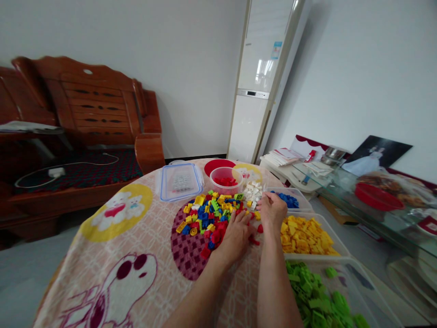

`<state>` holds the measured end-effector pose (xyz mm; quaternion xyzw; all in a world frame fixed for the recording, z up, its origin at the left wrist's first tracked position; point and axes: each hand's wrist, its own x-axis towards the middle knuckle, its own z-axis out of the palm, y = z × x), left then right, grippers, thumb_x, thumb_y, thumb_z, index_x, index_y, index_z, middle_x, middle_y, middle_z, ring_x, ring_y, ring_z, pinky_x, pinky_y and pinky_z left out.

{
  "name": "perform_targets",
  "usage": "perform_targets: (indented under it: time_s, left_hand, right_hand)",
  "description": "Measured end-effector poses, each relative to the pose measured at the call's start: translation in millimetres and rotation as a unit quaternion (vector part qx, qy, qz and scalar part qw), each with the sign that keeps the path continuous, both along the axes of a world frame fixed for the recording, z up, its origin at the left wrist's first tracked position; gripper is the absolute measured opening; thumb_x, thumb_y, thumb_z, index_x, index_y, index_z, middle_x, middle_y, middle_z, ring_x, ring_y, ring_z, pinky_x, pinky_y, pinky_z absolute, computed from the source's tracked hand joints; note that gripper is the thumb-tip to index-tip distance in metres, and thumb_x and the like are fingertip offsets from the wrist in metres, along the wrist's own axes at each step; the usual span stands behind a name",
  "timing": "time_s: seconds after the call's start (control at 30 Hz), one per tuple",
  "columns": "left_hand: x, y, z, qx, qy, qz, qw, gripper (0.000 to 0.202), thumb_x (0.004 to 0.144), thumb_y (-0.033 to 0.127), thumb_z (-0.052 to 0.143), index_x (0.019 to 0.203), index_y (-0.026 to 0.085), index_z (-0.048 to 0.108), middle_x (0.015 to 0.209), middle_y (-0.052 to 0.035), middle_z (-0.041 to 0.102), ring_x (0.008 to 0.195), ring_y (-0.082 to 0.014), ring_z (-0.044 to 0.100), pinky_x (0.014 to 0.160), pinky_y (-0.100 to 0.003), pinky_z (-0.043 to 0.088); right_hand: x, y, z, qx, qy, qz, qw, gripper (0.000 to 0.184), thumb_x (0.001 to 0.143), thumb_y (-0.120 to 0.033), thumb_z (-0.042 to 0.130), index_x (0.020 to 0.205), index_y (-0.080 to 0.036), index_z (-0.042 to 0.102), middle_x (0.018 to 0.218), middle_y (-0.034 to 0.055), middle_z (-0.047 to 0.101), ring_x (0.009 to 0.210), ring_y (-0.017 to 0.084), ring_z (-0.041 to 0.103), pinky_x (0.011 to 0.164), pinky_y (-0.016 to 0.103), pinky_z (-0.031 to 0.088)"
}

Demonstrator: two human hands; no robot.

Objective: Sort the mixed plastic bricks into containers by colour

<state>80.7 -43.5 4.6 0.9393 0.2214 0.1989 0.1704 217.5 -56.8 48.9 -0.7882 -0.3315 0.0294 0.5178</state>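
A mixed pile of toy building bricks [203, 216] in red, blue, yellow, green and white lies mid-table. My left hand [235, 234] rests on its right side, palm down with fingers stretched out, near red bricks. To its right, my right hand [273, 209] has its fingers drawn together beside the white bricks [251, 192]; what they hold, if anything, is hidden. Beyond the pile, a round clear tub [226, 172] contains red bricks. Blue bricks [288, 200], yellow bricks [307, 234] and green bricks [314, 291] fill separate clear containers along the right.
A clear lid with a blue seal [180, 182] lies at the table's far left, near a red round dish [218, 165]. The patterned tablecloth [136, 246] covers the table. A glass table [375, 200] with clutter stands right, a wooden bench [92, 114] left.
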Motion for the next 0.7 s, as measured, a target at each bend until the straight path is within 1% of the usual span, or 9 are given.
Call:
perform_targets:
  time_s: [0.07, 0.13, 0.23, 0.4, 0.47, 0.53, 0.63, 0.67, 0.7]
  left_hand:
    - [1, 9, -3.4, 0.028, -0.025, 0.067, 0.997, 0.028, 0.081, 0.011, 0.051, 0.093, 0.023, 0.073, 0.136, -0.0095, 0.055, 0.135, -0.03, 0.038, 0.116, -0.059, 0.015]
    - [-2, 18, -3.6, 0.054, -0.074, 0.127, 0.988, 0.034, 0.083, 0.01, 0.048, 0.101, 0.024, 0.073, 0.134, -0.0096, 0.057, 0.132, -0.0285, 0.043, 0.116, -0.058, 0.02]
    - [-13, 32, 0.8, 0.074, -0.158, 0.198, 0.965, 0.037, 0.083, 0.009, 0.046, 0.106, 0.023, 0.071, 0.129, -0.0094, 0.061, 0.126, -0.0262, 0.05, 0.114, -0.055, 0.026]
    - [-43, 55, 9.4, 0.058, -0.252, 0.274, 0.926, 0.033, 0.082, 0.013, 0.048, 0.104, 0.021, 0.071, 0.118, -0.0095, 0.067, 0.114, -0.0252, 0.058, 0.112, -0.053, 0.031]
    - [-57, 68, 7.2, 0.045, -0.278, 0.314, 0.906, 0.03, 0.082, 0.016, 0.049, 0.1, 0.02, 0.072, 0.113, -0.0095, 0.069, 0.111, -0.0248, 0.06, 0.109, -0.049, 0.036]
    - [-71, 81, 0.8, 0.034, -0.303, 0.354, 0.884, 0.028, 0.081, 0.018, 0.05, 0.098, 0.019, 0.072, 0.11, -0.0099, 0.069, 0.109, -0.0247, 0.06, 0.104, -0.044, 0.042]
    - [-89, 99, -11.2, 0.022, -0.337, 0.408, 0.848, 0.028, 0.078, 0.019, 0.051, 0.098, 0.017, 0.071, 0.109, -0.0097, 0.068, 0.107, -0.0236, 0.06, 0.103, -0.042, 0.044]
    - [-94, 102, -14.0, 0.02, -0.343, 0.428, 0.836, 0.029, 0.076, 0.019, 0.052, 0.098, 0.017, 0.071, 0.11, -0.0101, 0.067, 0.107, -0.0239, 0.06, 0.104, -0.042, 0.043]
    - [-97, 104, -15.4, 0.02, -0.347, 0.448, 0.824, 0.029, 0.075, 0.019, 0.053, 0.099, 0.017, 0.071, 0.113, -0.0106, 0.066, 0.109, -0.0244, 0.059, 0.104, -0.042, 0.043]
  right_hand:
    - [-1, 0, 0.8, -0.018, -0.02, -0.004, 1.0, 0.04, 0.085, -0.028, 0.043, 0.109, -0.012, 0.071, 0.083, 0.0105, 0.073, 0.078, 0.021, 0.066, 0.07, 0.025, 0.047]
    - [-2, -1, 1.3, -0.045, -0.046, 0.007, 0.998, 0.038, 0.085, -0.027, 0.044, 0.105, -0.013, 0.073, 0.082, 0.0098, 0.073, 0.077, 0.02, 0.066, 0.069, 0.024, 0.046]
    - [-5, -3, 1.8, -0.112, -0.087, 0.057, 0.988, 0.031, 0.083, -0.025, 0.048, 0.093, -0.017, 0.076, 0.078, 0.0077, 0.073, 0.074, 0.018, 0.065, 0.065, 0.022, 0.044]
    - [-13, -9, 5.0, -0.267, -0.141, 0.158, 0.94, 0.02, 0.078, -0.018, 0.056, 0.066, -0.017, 0.072, 0.064, 0.006, 0.069, 0.068, 0.014, 0.064, 0.059, 0.019, 0.04]
    - [-18, -12, 6.8, -0.31, -0.126, 0.19, 0.923, 0.019, 0.077, -0.02, 0.06, 0.062, -0.016, 0.069, 0.057, 0.0055, 0.067, 0.061, 0.014, 0.063, 0.056, 0.019, 0.04]
    - [-22, -13, 7.4, -0.347, -0.069, 0.235, 0.905, 0.021, 0.078, -0.025, 0.06, 0.061, -0.016, 0.067, 0.054, 0.0048, 0.065, 0.051, 0.013, 0.061, 0.05, 0.02, 0.039]
    - [-26, -13, 4.3, -0.4, 0.021, 0.295, 0.867, 0.024, 0.078, -0.027, 0.058, 0.058, -0.016, 0.065, 0.051, 0.005, 0.064, 0.042, 0.015, 0.058, 0.043, 0.021, 0.039]
    - [-27, -12, 2.3, -0.406, 0.023, 0.292, 0.866, 0.023, 0.076, -0.026, 0.059, 0.056, -0.016, 0.065, 0.049, 0.0053, 0.064, 0.041, 0.015, 0.058, 0.042, 0.022, 0.04]
    - [-26, -11, 0.1, -0.404, 0.009, 0.277, 0.872, 0.022, 0.075, -0.023, 0.06, 0.055, -0.016, 0.065, 0.048, 0.0056, 0.063, 0.041, 0.016, 0.059, 0.043, 0.022, 0.041]
